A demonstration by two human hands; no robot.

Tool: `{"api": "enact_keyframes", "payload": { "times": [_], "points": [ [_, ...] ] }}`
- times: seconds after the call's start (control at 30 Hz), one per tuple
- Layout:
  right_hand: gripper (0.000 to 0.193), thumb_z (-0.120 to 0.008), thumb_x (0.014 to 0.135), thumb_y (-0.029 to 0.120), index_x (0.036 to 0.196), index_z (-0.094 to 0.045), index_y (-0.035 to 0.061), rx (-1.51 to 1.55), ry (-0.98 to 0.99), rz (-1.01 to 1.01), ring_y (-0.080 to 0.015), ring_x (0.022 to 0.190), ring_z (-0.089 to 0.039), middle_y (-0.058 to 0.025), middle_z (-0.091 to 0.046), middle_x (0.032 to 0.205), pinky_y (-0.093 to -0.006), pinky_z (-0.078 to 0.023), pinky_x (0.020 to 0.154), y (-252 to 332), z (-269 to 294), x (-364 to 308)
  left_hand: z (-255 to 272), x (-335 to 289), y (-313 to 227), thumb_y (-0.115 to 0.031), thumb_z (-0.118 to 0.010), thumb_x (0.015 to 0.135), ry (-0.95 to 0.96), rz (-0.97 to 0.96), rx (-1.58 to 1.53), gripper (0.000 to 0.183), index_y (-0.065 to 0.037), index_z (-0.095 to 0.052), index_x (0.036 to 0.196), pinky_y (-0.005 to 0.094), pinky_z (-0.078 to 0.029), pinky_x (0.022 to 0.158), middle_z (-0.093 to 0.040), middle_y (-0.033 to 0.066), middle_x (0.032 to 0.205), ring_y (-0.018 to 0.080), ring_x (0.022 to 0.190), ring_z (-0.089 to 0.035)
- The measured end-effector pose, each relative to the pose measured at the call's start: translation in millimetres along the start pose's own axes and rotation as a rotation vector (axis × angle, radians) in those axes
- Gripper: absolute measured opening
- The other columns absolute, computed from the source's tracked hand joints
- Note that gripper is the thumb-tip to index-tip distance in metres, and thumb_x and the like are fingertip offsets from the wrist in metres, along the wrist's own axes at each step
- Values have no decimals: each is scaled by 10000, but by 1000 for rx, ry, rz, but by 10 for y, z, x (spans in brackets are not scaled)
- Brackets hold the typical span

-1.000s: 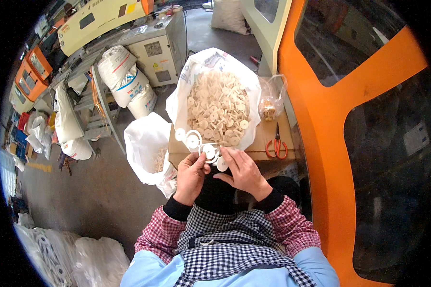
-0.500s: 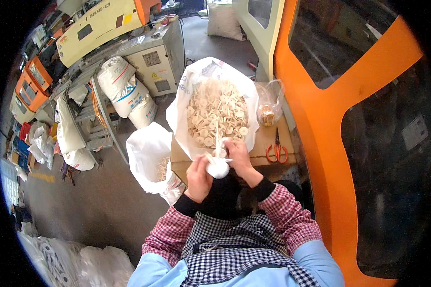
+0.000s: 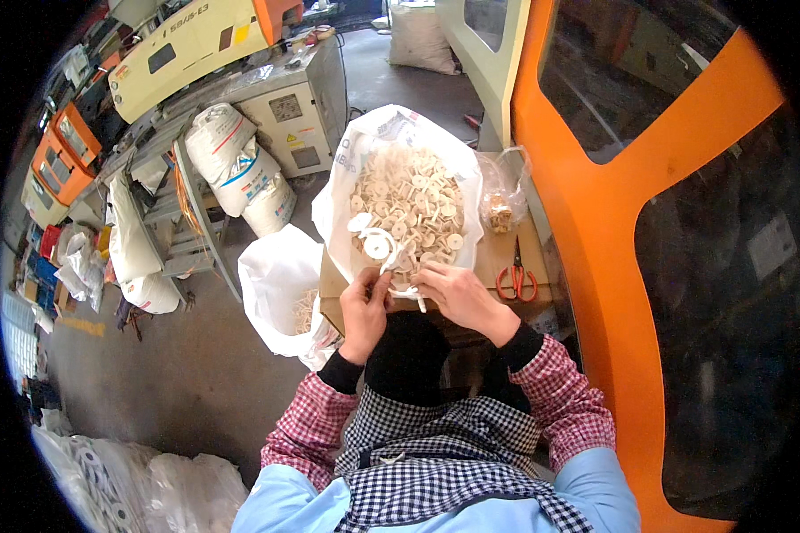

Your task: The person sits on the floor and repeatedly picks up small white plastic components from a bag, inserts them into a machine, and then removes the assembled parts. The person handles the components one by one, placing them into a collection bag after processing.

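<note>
Pinching the white plastic piece (image 3: 378,246) near its lower end, left hand (image 3: 364,314) and right hand (image 3: 459,295) hold it over the white sack's (image 3: 332,211) near edge. Probably light, stiff, smooth; grip thin sections.

Grey floor (image 3: 196,382) sweeps off to the left, an orange frame (image 3: 587,204) towers on the right around dark panes (image 3: 738,355), a cream machine (image 3: 187,58) leans in above a cabinet (image 3: 284,133), and white sacks (image 3: 244,182) pile beside a metal rack (image 3: 206,229)!
</note>
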State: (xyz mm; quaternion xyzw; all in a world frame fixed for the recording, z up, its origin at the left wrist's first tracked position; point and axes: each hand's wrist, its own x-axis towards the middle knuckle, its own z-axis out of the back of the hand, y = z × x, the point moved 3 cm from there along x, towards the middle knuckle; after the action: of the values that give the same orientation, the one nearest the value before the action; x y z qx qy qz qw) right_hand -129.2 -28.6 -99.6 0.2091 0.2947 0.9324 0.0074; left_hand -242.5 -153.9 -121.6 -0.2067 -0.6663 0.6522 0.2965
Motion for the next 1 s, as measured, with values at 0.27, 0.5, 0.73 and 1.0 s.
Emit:
{"api": "enact_keyframes", "payload": {
  "times": [0.27, 0.5, 0.73, 1.0],
  "points": [
    [255, -532, 860, 168, 1039, -606, 3, -269, -242, -611, -295, 863, -603, -175, -598, 1051, -357, -483, 723, -839, 9, 375, -33, 77, -298, 21, -570, 798, -79, -529, 534, 126, 16, -582, 924, 356, -463, 609, -570, 173, 817, 334, 729, -578],
    [393, -614, 800, 90, 1184, -536, 107, -57, -304, 297, -218, 866, -614, -132, -564, 1089, -321, -507, 765, 147, 568, 502, 119, 90, -308, -22, -592, 797, 172, -442, 469, 101, 33, -607, 881, 333, -450, 598, -575, 157, 771, 295, 669, -573],
    [309, -601, 837, 152, 1111, -557, 16, 449, -136, -127, -170, 813, -616, -111, -611, 951, -286, -487, 717, 104, 554, 403, 130, 81, -335, -32, -588, 798, 297, -465, 492, 124, 35, -613, 900, 333, -466, 634, -573, 152, 781, 301, 703, -581],
    [285, -573, 861, 188, 1041, -557, -32, 532, 31, -185, -191, 742, -598, -144, -613, 838, -291, -465, 686, -72, 456, 265, 135, 44, -302, -12, -576, 792, 337, -521, 551, 133, 28, -610, 914, 348, -475, 651, -575, 158, 802, 314, 736, -588]
  ]
}}
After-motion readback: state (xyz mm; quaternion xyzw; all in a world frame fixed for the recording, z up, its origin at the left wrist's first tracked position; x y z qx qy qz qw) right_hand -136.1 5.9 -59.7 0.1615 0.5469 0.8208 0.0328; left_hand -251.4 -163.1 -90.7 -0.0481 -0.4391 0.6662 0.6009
